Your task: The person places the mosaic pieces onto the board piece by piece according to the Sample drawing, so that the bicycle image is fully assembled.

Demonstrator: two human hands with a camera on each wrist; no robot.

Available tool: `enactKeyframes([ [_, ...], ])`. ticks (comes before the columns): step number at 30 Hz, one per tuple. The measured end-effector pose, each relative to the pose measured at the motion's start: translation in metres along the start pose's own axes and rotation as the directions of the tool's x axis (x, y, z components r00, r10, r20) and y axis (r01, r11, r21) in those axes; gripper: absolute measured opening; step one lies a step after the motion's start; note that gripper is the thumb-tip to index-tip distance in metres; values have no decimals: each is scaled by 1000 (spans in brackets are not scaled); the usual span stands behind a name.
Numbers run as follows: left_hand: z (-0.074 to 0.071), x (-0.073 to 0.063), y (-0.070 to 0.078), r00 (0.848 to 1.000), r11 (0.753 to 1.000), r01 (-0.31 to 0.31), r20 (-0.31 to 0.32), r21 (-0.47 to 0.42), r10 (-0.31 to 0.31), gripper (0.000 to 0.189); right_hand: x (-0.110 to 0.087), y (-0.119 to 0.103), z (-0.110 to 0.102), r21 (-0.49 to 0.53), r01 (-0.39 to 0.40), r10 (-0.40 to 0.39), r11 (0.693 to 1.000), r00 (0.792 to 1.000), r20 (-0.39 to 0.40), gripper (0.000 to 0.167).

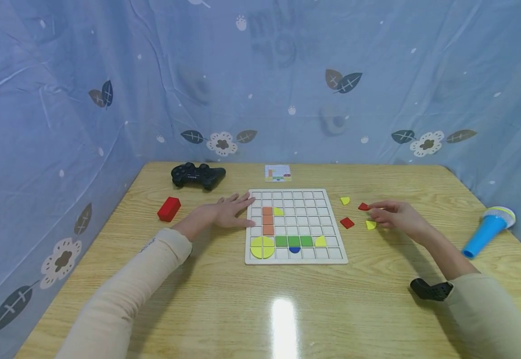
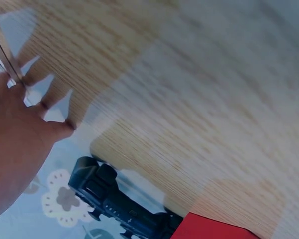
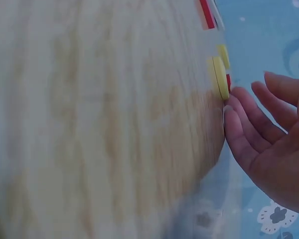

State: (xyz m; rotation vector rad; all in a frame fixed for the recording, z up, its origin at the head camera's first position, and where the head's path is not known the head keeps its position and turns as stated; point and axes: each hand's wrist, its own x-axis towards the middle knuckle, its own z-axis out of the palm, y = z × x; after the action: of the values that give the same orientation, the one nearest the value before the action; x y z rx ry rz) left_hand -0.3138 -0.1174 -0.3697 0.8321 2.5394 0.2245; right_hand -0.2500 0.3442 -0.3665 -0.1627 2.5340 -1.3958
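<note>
In the head view my left hand (image 1: 234, 210) lies with spread fingers at the left edge of a white grid board (image 1: 296, 263), its fingertips touching that edge. On the board are orange squares (image 1: 267, 219), green squares (image 1: 294, 241), a yellow circle of quarter pieces (image 1: 262, 248), two single yellow quarters and a blue half-round piece (image 1: 294, 250). To the right, the fingertips of my right hand (image 1: 392, 217) touch a small red piece (image 1: 363, 206), partly covered by them. Near it lie a yellow quarter piece (image 1: 371, 225), another yellow quarter (image 1: 345, 200) and a red square (image 1: 347, 223).
A small pattern card (image 1: 278, 173) lies behind the board. At the left are a black game controller (image 1: 197, 175) and a red block (image 1: 169, 209). A blue toy microphone (image 1: 489, 232) lies at the right edge. A patterned blue cloth (image 1: 287, 114) hangs behind the table.
</note>
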Motion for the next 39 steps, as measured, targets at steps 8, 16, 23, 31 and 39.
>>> enactKeyframes([
  [8,0,0,0,1000,1000,5,-2,5,-5,84,-8,3,1,-101,87,-82,991,995,53,47],
  [16,1,0,-2,1000,1000,-1,-3,4,1,84,-10,4,8,-178,194,-186,965,981,59,46],
  [23,3,0,-4,1000,1000,-14,-9,-2,14,85,-10,3,11,-234,240,-232,942,971,63,43],
  [31,4,1,-4,1000,1000,-13,-12,6,13,85,-11,-2,15,-268,229,-228,936,973,38,32],
  [39,3,3,-3,1000,1000,-17,-11,6,17,86,-16,-14,27,-200,153,-161,968,987,-27,28],
])
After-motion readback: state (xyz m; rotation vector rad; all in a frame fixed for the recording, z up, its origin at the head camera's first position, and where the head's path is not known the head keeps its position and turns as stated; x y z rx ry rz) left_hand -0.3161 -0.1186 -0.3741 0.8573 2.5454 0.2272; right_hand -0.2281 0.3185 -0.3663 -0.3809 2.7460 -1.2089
